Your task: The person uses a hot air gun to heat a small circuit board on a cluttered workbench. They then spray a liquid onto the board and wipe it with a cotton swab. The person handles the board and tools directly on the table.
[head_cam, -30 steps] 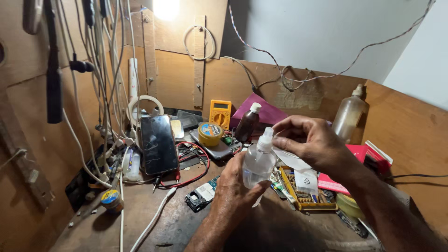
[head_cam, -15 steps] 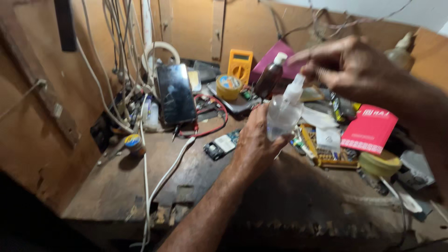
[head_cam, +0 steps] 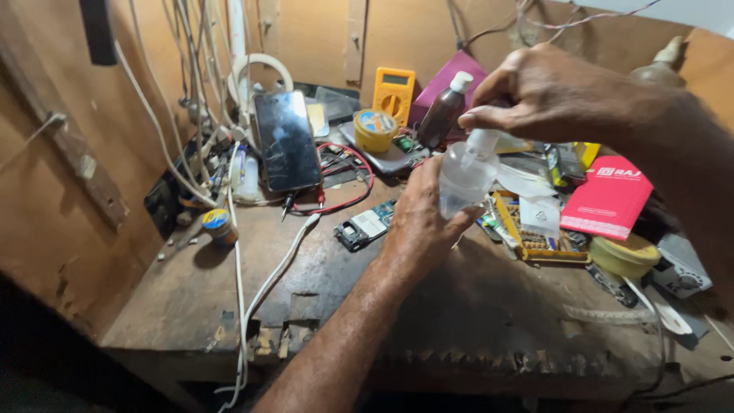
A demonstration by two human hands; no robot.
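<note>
Gripping the clear plastic bottle (head_cam: 465, 177) above the worktop (head_cam: 474, 306), the left hand (head_cam: 419, 222) clamps its body while the right hand (head_cam: 547, 92) pinches its nozzle cap, so a hard squeeze could spill liquid onto the circuit board (head_cam: 365, 226) just beside.

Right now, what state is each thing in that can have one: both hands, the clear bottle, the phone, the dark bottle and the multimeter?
left hand: wrapped around the clear bottle's body.
right hand: fingers pinched on the bottle's nozzle top.
clear bottle: held up off the bench, tilted.
phone: screen dark, propped leaning.
dark bottle: upright, white cap on.
yellow multimeter: leaning against the back wall, display blank.
</note>
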